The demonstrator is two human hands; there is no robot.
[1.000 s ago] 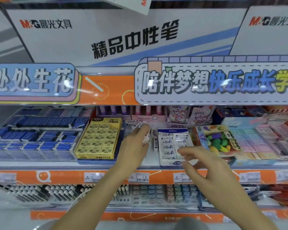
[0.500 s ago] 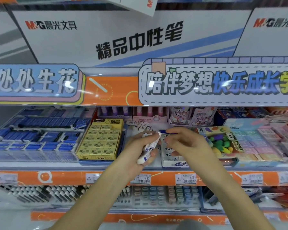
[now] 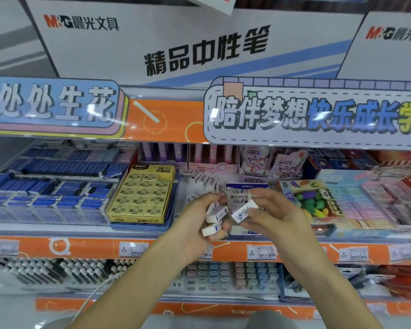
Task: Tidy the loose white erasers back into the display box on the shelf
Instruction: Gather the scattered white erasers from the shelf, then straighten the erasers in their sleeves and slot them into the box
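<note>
Left hand (image 3: pixel 199 224): clutching several white erasers (image 3: pixel 214 217). Right hand (image 3: pixel 278 217): pinching one eraser (image 3: pixel 243 211) above the display box (image 3: pixel 247 186). Advice: lay it flat, label up, flush against its neighbours.

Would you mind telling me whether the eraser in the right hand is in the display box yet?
Out. The right hand pinches the eraser in front of the display box.
</note>
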